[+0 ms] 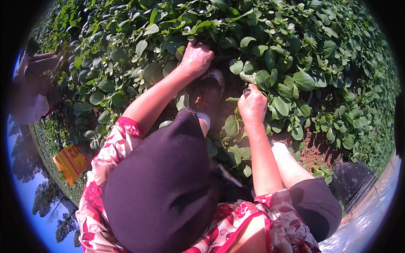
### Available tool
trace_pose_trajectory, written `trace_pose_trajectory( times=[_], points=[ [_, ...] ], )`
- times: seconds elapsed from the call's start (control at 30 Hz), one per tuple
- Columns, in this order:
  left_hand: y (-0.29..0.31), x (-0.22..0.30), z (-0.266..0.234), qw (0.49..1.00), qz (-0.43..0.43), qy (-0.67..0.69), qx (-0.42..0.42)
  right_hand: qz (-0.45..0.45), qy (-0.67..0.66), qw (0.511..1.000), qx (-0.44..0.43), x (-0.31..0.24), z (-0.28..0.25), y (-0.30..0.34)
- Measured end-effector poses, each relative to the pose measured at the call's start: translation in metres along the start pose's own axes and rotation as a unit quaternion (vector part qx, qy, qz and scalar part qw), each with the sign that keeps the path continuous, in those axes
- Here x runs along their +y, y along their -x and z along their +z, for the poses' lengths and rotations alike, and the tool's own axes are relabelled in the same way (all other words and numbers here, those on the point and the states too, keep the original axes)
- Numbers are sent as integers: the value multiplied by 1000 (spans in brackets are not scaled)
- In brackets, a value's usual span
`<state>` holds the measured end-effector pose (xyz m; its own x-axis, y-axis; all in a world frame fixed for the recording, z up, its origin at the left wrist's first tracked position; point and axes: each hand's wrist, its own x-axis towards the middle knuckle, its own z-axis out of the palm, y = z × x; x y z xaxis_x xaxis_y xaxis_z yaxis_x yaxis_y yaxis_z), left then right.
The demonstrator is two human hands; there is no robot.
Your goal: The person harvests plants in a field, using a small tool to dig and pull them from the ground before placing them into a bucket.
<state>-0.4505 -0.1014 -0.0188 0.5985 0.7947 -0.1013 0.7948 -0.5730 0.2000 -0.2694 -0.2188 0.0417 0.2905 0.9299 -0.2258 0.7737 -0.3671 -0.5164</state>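
Observation:
Dense green leafy plants [291, 84] spread around both of my hands. My left hand [197, 58] reaches in among the leaves at upper centre, its fingers curled closed; the foliage hides the fingertips and whatever they grip. Lower and to the right, my right hand [253, 107] is closed around a tool handle [247, 92] with a round, hollow-looking grey end. The rest of that tool is out of sight. Broad rounded leaves [282, 105] stand right beside the right hand. Between my hands, a shoe [214, 80] rests on shaded soil.
My dark-clad knee [160, 177] fills the lower middle. Another person [36, 88] is at the far left edge. A yellow and red bag [71, 163] lies at left. Brown soil [316, 147] shows at right, near a dark object [351, 179] and pale sheeting [375, 211].

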Motion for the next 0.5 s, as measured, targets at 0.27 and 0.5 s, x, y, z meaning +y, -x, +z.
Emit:
trace_pose_trajectory(
  times=[0.27,0.5],
  points=[
    [32,-7,-32,998,42,-54,3,-61,-71,995,-29,-12,-9,10],
    [-12,27,-14,950,242,-193,-43,-16,-155,986,63,-10,5,-28]
  ],
)
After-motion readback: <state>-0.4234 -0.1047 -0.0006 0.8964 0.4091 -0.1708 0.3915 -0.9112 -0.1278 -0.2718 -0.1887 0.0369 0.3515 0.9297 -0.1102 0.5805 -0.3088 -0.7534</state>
